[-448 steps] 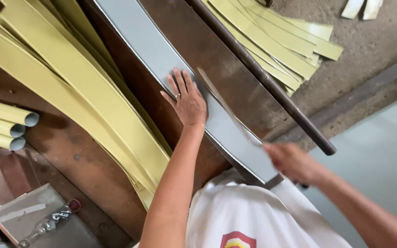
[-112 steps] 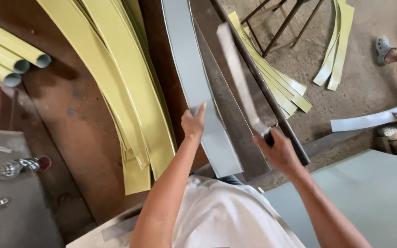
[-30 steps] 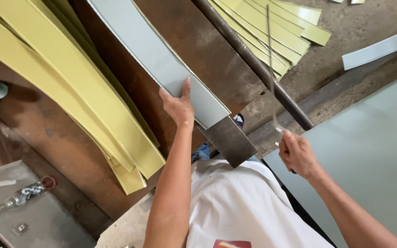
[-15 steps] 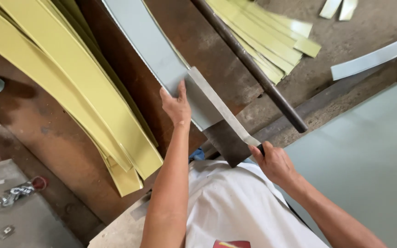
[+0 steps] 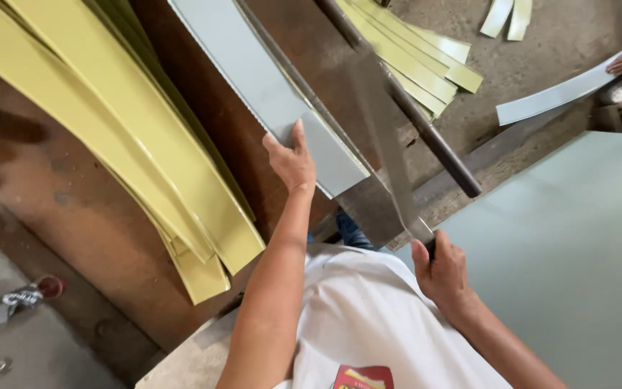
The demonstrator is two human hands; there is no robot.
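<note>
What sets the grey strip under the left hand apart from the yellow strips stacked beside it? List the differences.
Colour: the grey strip is pale blue-grey, while the yellow strips are olive-yellow.
Number: the grey strip lies single; the yellow strips overlap in a stack.
Contact: the left hand presses on the grey strip, with a blade held by the right hand beside it; no hand touches the yellow strips.
Shared: both are long, flat, curved bands lying on the brown worktable.

a workshop: rusty steel workbench (image 5: 95,216), stacked yellow strips (image 5: 109,137), dusty concrete floor (image 5: 534,57).
</note>
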